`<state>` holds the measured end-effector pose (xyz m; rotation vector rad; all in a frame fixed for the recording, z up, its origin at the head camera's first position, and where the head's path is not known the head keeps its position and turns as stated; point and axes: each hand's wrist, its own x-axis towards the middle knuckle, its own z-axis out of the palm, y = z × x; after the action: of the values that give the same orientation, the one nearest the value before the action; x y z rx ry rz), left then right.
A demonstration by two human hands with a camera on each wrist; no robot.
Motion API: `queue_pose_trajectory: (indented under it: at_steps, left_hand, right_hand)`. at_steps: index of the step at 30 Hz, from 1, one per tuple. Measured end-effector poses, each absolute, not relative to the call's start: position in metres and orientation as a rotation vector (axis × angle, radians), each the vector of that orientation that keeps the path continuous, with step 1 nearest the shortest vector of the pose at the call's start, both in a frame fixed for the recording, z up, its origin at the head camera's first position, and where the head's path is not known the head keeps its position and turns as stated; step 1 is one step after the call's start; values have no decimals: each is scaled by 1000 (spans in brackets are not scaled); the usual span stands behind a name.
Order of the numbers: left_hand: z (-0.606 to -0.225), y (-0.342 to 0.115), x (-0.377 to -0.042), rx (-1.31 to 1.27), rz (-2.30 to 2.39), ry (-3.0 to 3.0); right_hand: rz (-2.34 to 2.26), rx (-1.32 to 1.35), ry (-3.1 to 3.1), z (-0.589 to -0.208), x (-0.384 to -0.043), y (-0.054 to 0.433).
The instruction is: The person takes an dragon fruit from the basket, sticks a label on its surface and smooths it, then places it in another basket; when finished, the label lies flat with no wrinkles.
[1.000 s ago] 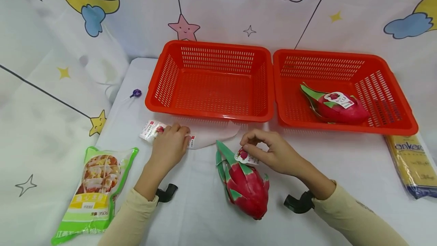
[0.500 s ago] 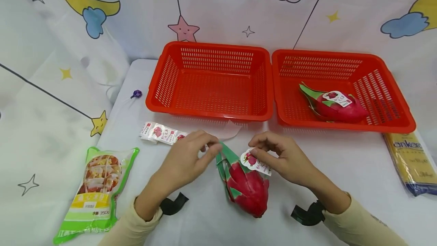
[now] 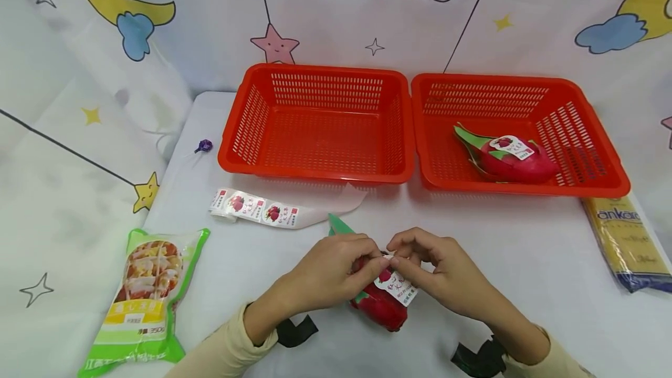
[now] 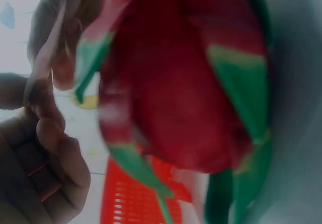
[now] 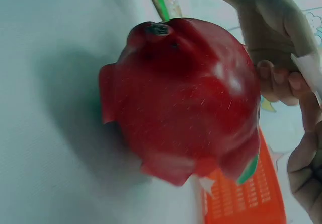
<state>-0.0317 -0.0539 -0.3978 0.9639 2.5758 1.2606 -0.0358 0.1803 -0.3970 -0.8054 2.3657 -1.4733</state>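
Note:
Both hands meet above a red dragon fruit [image 3: 375,306] with green leaf tips, which lies on the white table. My right hand [image 3: 446,270] pinches the edge of a white sticker [image 3: 398,289] printed with a dragon fruit. The left hand [image 3: 336,267] has its thumb and forefinger at the sticker's upper left edge, pinching it too. In the left wrist view the sticker [image 4: 49,53] shows edge-on between the fingers, apart from the fruit [image 4: 176,83]. The right wrist view shows the fruit's rounded end [image 5: 186,98] close up.
A sticker strip [image 3: 262,210] lies left of the fruit. Behind stand two red baskets; the left basket [image 3: 315,177] and the right basket [image 3: 525,188], which holds another stickered dragon fruit [image 3: 517,162]. A green food bag [image 3: 147,296], a lollipop [image 3: 204,145] and a yellow packet [image 3: 627,238] lie at the sides.
The left hand has left the sticker strip and moved right to the sticker in the right hand. The right hand has shifted slightly down, with the sticker over the fruit.

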Motion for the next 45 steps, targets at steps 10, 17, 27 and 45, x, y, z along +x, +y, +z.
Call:
queue_pose_trajectory:
  at_steps: [10,17,27,45]
  left_hand:
    - [-417,-46,-32,966,1049,2764]
    - [-424,-40,-32,1025,955,2921]
    - [-430,-40,-31,899,1008,2909]
    - [-439,-42,-17,827,1109,3013]
  right_hand:
    - [-1458,-777,2291,-418,-19,195]
    - [-1453,-870,2354,-433,-15,194]
    - [-1409,-811,2394,-435,-13,196]
    - [-1376,-844,2296,-446,-11,210]
